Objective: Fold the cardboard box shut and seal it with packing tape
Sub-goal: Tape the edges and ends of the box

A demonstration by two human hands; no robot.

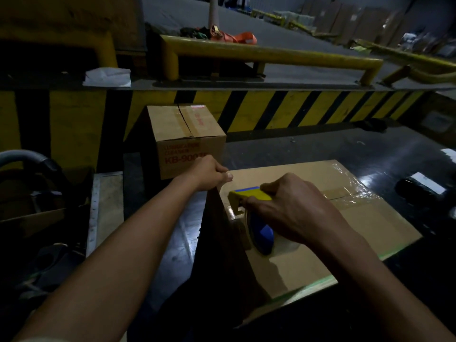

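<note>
A large brown cardboard box (320, 218) stands in front of me with its top flaps folded flat. Clear packing tape (350, 193) runs along the centre seam towards the far right edge. My right hand (291, 208) grips a yellow and blue tape dispenser (254, 208) that rests on the box top near the left edge, with its clear roll under my palm. My left hand (209, 172) clamps the box's upper left corner, thumb on top and fingers over the side.
A smaller sealed box (187, 137) printed with red letters stands on the dark glossy floor just beyond my left hand. Behind it runs a yellow and black striped barrier (296, 107) with a yellow rail (271, 55). A cart handle (22, 156) is at the left.
</note>
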